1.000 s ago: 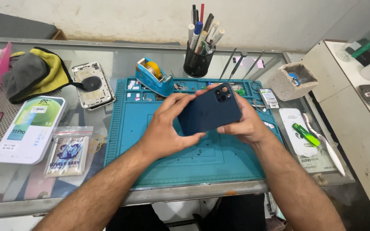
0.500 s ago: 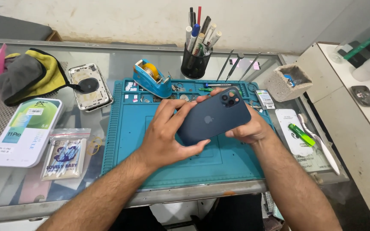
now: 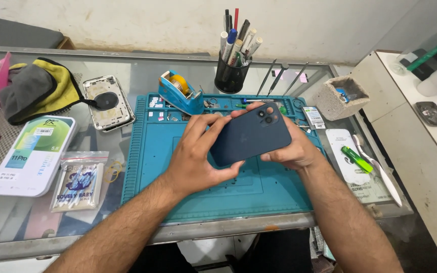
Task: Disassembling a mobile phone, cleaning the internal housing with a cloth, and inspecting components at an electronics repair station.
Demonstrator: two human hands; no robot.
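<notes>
Both hands (image 3: 198, 156) grip a dark blue phone (image 3: 249, 136) above a teal mat (image 3: 259, 187) on a glass desk (image 3: 142, 76)

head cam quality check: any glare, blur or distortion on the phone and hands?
Head view: sharp, no motion blur on the dark blue phone, left hand or right hand; soft even light, faint shadows on the teal mat; mild reflections on the glass table; wide-angle bending at the edges.

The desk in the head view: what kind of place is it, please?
Most likely a phone repair bench. Both hands, left hand and right hand, hold a dark blue phone over a teal repair mat, with a bare phone housing and fine tweezers nearby.
</notes>
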